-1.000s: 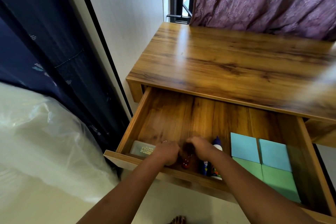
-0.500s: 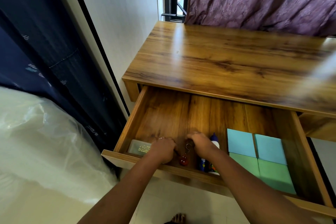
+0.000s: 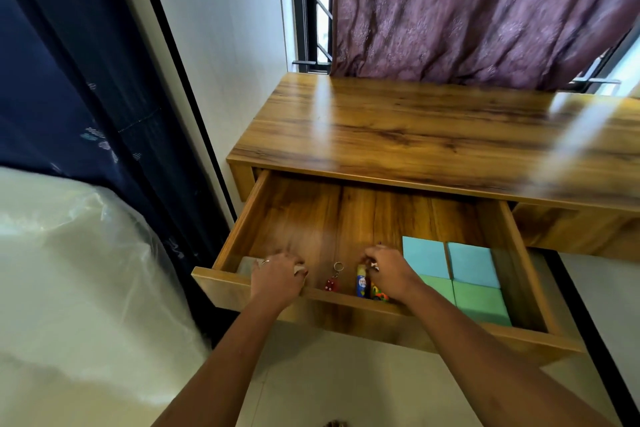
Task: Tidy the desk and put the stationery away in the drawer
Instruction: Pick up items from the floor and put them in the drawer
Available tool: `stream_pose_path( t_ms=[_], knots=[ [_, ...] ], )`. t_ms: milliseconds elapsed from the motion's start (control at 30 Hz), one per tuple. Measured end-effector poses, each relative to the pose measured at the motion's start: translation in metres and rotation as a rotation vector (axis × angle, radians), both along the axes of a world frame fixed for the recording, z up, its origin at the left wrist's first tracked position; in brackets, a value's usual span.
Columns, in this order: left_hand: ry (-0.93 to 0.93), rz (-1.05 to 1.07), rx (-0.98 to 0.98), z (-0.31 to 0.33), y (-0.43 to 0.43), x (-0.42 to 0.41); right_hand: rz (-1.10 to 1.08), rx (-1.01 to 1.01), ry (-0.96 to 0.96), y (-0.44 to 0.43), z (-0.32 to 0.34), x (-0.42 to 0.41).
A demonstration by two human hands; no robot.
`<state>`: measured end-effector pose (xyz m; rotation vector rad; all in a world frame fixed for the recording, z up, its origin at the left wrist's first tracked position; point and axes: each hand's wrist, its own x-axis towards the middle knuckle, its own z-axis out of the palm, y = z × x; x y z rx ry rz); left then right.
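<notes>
The wooden drawer point(image 3: 221, 279) is pulled out under the desk top point(image 3: 415, 135). My left hand point(image 3: 277, 279) lies at the drawer's front left, its fingers curled over a small pale box point(image 3: 246, 265) that it mostly hides. My right hand point(image 3: 388, 274) is to the right, fingers curled around the top of a blue-and-yellow glue bottle point(image 3: 362, 282); a second, colourful bottle point(image 3: 379, 295) lies under the hand. Between the hands lies a keychain with a red die point(image 3: 331, 281). Blue sticky pads point(image 3: 424, 256) and green sticky pads point(image 3: 481, 302) fill the drawer's right front.
The rear half of the drawer shows bare wood. A purple curtain point(image 3: 467, 10) hangs behind the desk. A white wall point(image 3: 221, 45) and dark blue cloth point(image 3: 69, 80) stand to the left, and a plastic-wrapped mattress point(image 3: 69, 270) lies at lower left.
My hands have moved apart, uncovering the keychain between them. The left hand slid left onto the small box; the right hand shifted right over the bottles.
</notes>
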<state>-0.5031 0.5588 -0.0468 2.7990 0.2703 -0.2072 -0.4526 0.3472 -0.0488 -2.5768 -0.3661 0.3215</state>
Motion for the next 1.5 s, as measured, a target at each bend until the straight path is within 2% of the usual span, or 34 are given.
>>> stream_pose_path(
  t_ms=[133,300,433,533,667,967,1033,1167,1367,1500],
  knots=[
    [-0.028,-0.011,-0.004,0.001,-0.031,-0.045,-0.041,-0.016,-0.052,-0.029,0.008,-0.044],
    [-0.048,-0.166,0.093,-0.003,-0.069,-0.104,-0.057,-0.096,-0.141,-0.064,0.012,-0.108],
    [0.024,-0.216,0.195,0.008,-0.088,-0.13,-0.083,-0.322,-0.043,-0.088,0.015,-0.152],
    [0.007,-0.207,0.23,0.023,-0.096,-0.139,-0.123,-0.409,0.008,-0.1,0.022,-0.168],
    [0.0,-0.21,0.234,0.036,-0.104,-0.144,-0.145,-0.481,0.034,-0.106,0.036,-0.171],
    [0.071,-0.265,0.249,0.018,-0.124,-0.124,-0.129,-0.583,0.158,-0.107,0.028,-0.165],
    [0.08,-0.281,0.254,0.012,-0.129,-0.121,-0.139,-0.596,0.082,-0.107,0.023,-0.17],
    [0.04,-0.299,0.293,-0.005,-0.138,-0.116,-0.223,-0.467,-0.144,-0.109,0.014,-0.171],
    [0.025,-0.372,0.401,-0.002,-0.134,-0.093,-0.236,-0.501,-0.031,-0.106,0.016,-0.149],
    [0.012,-0.375,0.37,0.002,-0.126,-0.063,-0.227,-0.567,-0.016,-0.098,0.028,-0.115]
  ],
)
